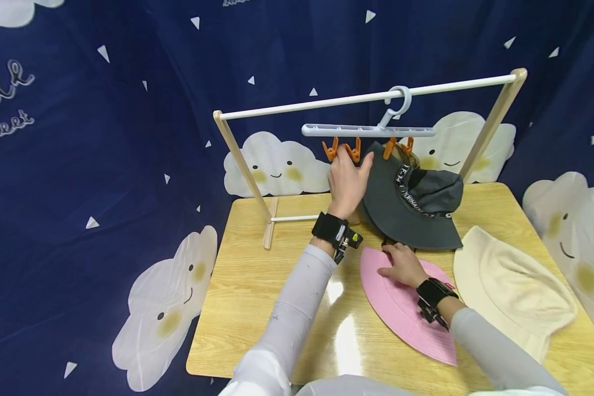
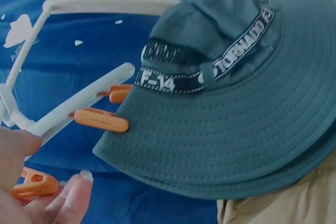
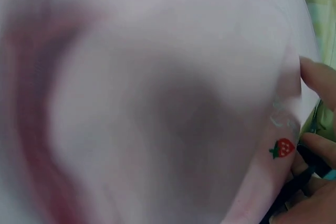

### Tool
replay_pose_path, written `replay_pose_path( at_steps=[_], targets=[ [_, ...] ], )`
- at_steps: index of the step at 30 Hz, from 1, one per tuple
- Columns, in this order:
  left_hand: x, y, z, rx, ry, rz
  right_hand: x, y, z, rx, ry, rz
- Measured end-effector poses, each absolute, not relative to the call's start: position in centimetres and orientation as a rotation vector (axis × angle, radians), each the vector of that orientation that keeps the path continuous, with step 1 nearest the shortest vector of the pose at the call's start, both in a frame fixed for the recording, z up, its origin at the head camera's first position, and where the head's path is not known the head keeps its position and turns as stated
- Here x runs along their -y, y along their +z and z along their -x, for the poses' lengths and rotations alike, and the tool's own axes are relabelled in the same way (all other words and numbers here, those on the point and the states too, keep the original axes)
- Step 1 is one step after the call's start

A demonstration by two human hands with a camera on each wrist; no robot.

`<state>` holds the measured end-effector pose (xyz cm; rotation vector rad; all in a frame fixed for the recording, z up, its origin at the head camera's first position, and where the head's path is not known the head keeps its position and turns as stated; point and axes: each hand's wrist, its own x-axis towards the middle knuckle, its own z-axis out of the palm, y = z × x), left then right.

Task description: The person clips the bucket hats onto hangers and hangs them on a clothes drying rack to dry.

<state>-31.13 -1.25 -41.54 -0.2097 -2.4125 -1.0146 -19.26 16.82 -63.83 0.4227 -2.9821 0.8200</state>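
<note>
A dark grey bucket hat (image 1: 388, 201) with a lettered band hangs by its brim from two orange clips (image 2: 102, 120) on a pale hanger (image 1: 344, 131). My left hand (image 1: 347, 184) is raised at two other clips (image 1: 353, 149), left of the hat. In the left wrist view its thumb stands apart from its fingers (image 2: 76, 195), which touch an orange clip (image 2: 35, 183). Below, my right hand (image 1: 405, 265) grips the pink hat (image 1: 401, 308) at its far edge. A black strap-like piece (image 3: 310, 158) shows among its fingers; a strawberry mark (image 3: 283, 148) is on the hat.
The hanger hooks over the white bar of a rack (image 1: 302, 107) with wooden legs. A cream hat (image 1: 515, 280) lies at the right of the wooden table (image 1: 242, 308). Behind hangs a dark blue cloth (image 1: 128, 137) with clouds.
</note>
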Motion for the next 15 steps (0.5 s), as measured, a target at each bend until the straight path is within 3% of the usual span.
replay_pose_path(
  at_steps=[15],
  targets=[
    [2.9, -39.0, 33.7, 2.447, -0.906, 0.179, -15.7, -63.5, 19.8, 3.043, 0.782, -0.411]
  ],
)
